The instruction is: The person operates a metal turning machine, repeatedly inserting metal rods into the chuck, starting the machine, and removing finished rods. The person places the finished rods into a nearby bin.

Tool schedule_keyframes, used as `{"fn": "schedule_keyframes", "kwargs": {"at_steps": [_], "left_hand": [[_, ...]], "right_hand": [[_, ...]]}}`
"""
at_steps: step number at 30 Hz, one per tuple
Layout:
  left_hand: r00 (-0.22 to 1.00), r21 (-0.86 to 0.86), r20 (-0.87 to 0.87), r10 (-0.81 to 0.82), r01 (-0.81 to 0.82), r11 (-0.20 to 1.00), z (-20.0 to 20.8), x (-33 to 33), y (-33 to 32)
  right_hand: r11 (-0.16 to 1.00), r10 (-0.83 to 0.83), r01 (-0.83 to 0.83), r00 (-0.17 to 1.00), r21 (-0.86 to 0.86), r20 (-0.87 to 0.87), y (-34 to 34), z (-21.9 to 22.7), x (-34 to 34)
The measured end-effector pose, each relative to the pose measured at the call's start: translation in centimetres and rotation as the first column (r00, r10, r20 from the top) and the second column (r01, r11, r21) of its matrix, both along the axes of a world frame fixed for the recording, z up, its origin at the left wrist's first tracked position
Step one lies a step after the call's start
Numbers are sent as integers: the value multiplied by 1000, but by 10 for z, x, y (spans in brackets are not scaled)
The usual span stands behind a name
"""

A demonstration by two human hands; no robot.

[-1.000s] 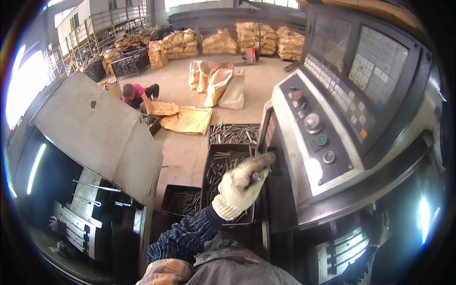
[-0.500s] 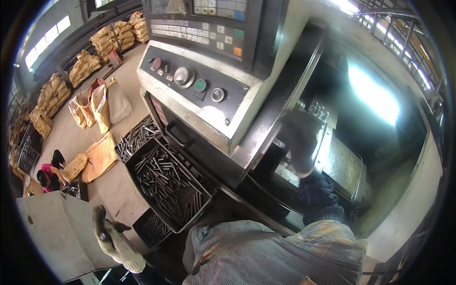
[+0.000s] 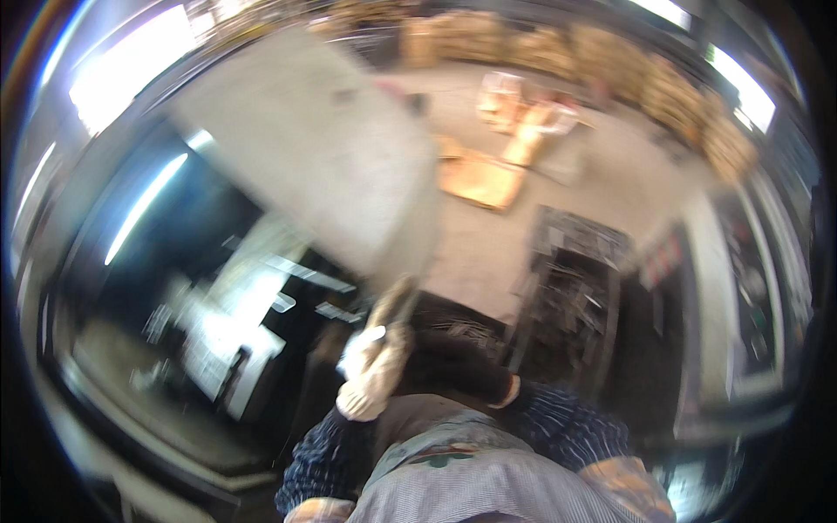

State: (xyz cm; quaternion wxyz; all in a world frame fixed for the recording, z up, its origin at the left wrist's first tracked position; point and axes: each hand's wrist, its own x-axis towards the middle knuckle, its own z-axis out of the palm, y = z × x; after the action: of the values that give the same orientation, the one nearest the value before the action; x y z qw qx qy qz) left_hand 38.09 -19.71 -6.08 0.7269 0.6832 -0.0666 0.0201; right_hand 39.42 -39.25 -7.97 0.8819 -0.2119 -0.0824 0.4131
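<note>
My left hand (image 3: 377,375), in a pale work glove, is in front of my waist beside the opening of the left machine (image 3: 301,157). Its fingers are closed around a small metal piece with a bright, shiny end, which looks like a short rod (image 3: 375,335). My right hand (image 3: 462,362), in a dark glove, reaches across my front toward the left hand. Blur and shadow hide its fingers, and I cannot tell whether it touches the left hand or holds anything. Inside the machine, a light-coloured block-like fixture (image 3: 222,349) sits under a bright lamp.
Dark bins of metal rods (image 3: 571,305) stand on the floor to the right of centre, with a smaller tray (image 3: 458,324) nearer the left hand. Brown paper sacks (image 3: 479,179) lie beyond, and stacked sacks (image 3: 540,52) line the back. Another machine (image 3: 750,288) stands at right.
The view has swung left from the right-hand machine to the left one. My right hand has come out of the right machine and now lies across my front. My left hand is still closed.
</note>
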Motion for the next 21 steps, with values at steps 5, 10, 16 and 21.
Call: {"fn": "schedule_keyframes", "kwargs": {"at_steps": [5,10,16,21], "left_hand": [[909,-48,100,405,-402,914,39,3,115],[277,532,353,893,-845,52,5,7,321],[21,921,250,968,302,-245,-38,-57,497],[148,847,26,989,523,-100,-46,-63,515]], "right_hand": [[728,144,345,769,-593,623,80,19,21],[771,202,277,748,-573,632,142,1,37],[774,243,241,740,-585,627,193,-1,50],[783,197,225,795,-580,573,222,-3,63]]}}
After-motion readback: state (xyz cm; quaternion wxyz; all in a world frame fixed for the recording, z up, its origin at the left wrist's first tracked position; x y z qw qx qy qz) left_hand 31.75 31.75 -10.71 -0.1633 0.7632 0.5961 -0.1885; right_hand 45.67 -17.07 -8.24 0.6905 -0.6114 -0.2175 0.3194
